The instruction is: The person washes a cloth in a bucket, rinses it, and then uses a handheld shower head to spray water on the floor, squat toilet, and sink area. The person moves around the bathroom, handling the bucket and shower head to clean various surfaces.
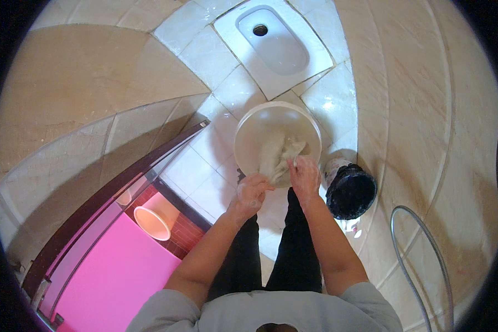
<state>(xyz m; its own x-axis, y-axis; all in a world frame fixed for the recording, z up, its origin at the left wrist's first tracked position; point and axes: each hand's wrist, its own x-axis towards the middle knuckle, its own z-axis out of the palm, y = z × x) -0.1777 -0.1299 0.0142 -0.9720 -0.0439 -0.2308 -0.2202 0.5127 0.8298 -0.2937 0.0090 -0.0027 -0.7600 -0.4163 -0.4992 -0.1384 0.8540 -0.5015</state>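
A pale wet cloth lies bunched in a round whitish basin that stands on the tiled floor in front of me. My left hand is at the basin's near left rim, fingers pinched on the near edge of the cloth. Over the near right part of the basin, my right hand is closed on another fold of it. Both hands look wet, with traces of suds. The cloth's lower part rests in the basin, in what looks like cloudy water.
A squat toilet is set in the floor beyond the basin. To the right stand a bin with a black liner and a metal hose by the wall. At left are a pink door panel and an orange bucket.
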